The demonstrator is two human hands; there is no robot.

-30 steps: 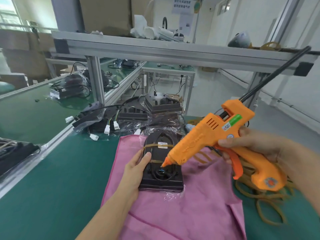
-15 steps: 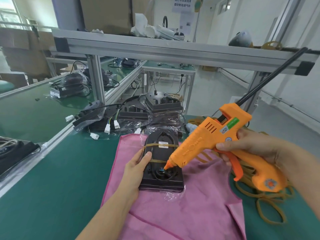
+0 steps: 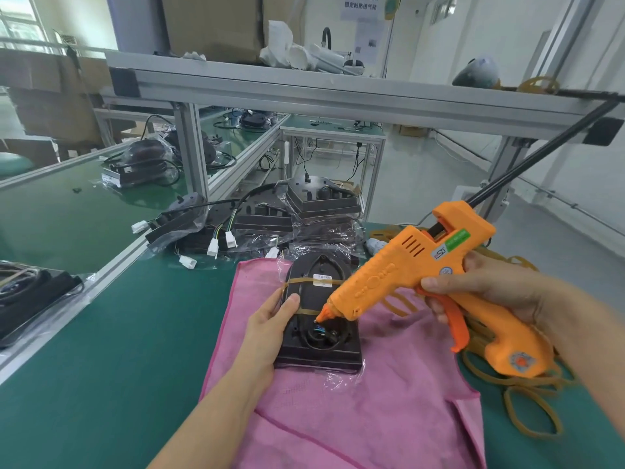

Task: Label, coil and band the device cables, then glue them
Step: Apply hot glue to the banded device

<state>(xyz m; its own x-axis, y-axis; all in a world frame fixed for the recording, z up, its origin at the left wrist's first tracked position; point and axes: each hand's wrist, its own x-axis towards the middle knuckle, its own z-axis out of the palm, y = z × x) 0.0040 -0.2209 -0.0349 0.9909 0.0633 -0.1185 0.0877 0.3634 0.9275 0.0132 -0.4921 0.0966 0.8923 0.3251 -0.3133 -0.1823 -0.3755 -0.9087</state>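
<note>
A black device (image 3: 318, 346) with a coiled cable, two tan rubber bands and a small white label lies on a pink cloth (image 3: 389, 411). My left hand (image 3: 267, 330) grips the device's left edge, thumb on top. My right hand (image 3: 487, 289) holds an orange glue gun (image 3: 416, 275) by its handle, fingers on the trigger. The gun's nozzle tip points down at the coloured wires inside the cable coil, touching or just above them.
Loose tan rubber bands (image 3: 527, 411) lie on the green bench to the right. More bagged black devices (image 3: 270, 225) with white connectors are heaped behind the cloth. An aluminium frame rail (image 3: 338, 93) crosses overhead, and the gun's black cord (image 3: 541, 150) runs up right.
The glue gun's nozzle has shifted slightly lower and left, closer to the wires in the coil. My left hand stays on the device.
</note>
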